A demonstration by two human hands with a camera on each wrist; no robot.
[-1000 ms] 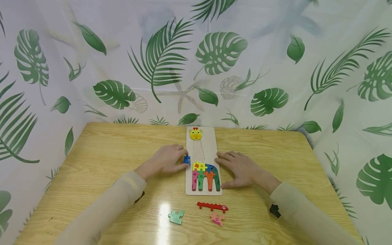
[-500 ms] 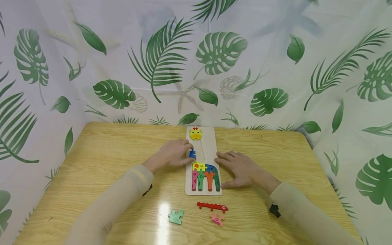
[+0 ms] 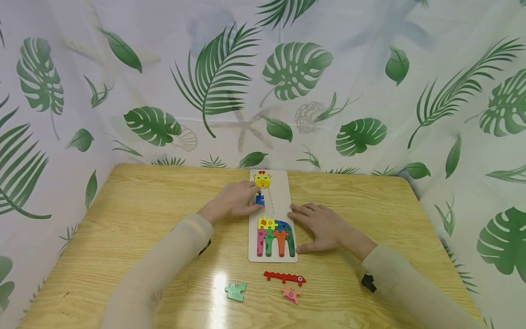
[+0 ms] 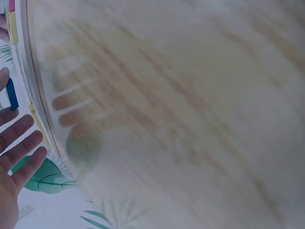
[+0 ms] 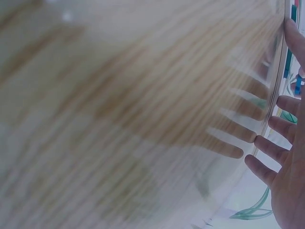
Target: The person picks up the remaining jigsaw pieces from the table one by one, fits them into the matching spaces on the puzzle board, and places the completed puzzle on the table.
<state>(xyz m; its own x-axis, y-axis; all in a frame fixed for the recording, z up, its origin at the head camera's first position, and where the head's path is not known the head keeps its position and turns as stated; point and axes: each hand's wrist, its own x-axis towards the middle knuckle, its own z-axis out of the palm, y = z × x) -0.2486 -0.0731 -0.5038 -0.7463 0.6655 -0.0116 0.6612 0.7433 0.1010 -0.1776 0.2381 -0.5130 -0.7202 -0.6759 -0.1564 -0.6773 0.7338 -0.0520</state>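
My left hand (image 3: 235, 199) pinches a blue puzzle piece (image 3: 260, 199) between thumb and index finger, over the upper left part of the pale puzzle board (image 3: 281, 192). In the left wrist view the same blue piece (image 4: 12, 93) shows edge-on between the fingertips. A yellow giraffe head piece (image 3: 262, 180) sits at the top of the board. Lower down, yellow, blue, pink, green and orange body and leg pieces (image 3: 270, 235) lie joined together. With fingers spread, my right hand (image 3: 322, 227) rests against the board's right edge, also seen in the right wrist view.
In front of the board lie a red caterpillar-like strip (image 3: 284, 277), a green puzzle piece (image 3: 235, 291) and a pink-orange puzzle piece (image 3: 291, 294). A leaf-print cloth (image 3: 300, 151) stands behind the wooden table (image 3: 164, 192) and along its sides.
My left hand has carried the blue piece from the board's left edge up and rightward, to just below the giraffe head. My right hand has stayed in place.
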